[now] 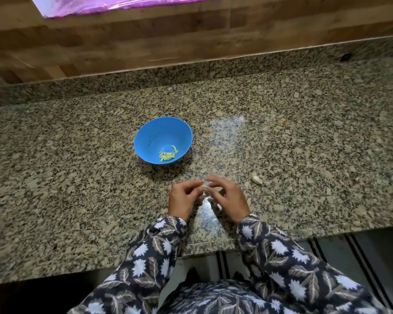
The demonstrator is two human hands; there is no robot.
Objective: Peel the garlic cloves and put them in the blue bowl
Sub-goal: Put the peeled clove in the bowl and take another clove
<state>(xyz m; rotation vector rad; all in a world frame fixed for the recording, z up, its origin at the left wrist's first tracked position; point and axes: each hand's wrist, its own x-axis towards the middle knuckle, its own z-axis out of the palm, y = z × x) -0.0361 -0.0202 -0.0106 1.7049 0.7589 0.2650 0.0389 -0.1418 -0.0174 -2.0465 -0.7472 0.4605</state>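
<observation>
While I have this garlic clove (206,188) pinched between them, my left hand (182,198) and my right hand (231,198) sit close together over the near part of the granite countertop (77,155). The fingers are curled in and the fingertips meet on the clove. The right-hand fingers are blurred, so I cannot tell which of them has the skin. The step in hand, I judge, is stripping the papery skin. To do it well I would steady the clove with the left fingertips and catch a loose edge of skin at the tip with a right thumbnail. Then I would pull along the length rather than across, turning the clove a little for each strip so the flesh isn't gouged. What shows of the skin looks thin, pale and dry, likely to flake and cling. The flesh beneath should be firm and slick, easy to let slip. The blue bowl (145,135) stands beyond my hands, a little to the left. It is smooth, round and probably plastic, with a small heap of pale yellow peeled garlic pieces (168,154) at its bottom. One unpeeled clove (256,179), plump, curved and off-white, lies on the counter just right of my right hand. The stone is speckled and polished, with a patch of glare, and a dropped clove would likely skid on it.
</observation>
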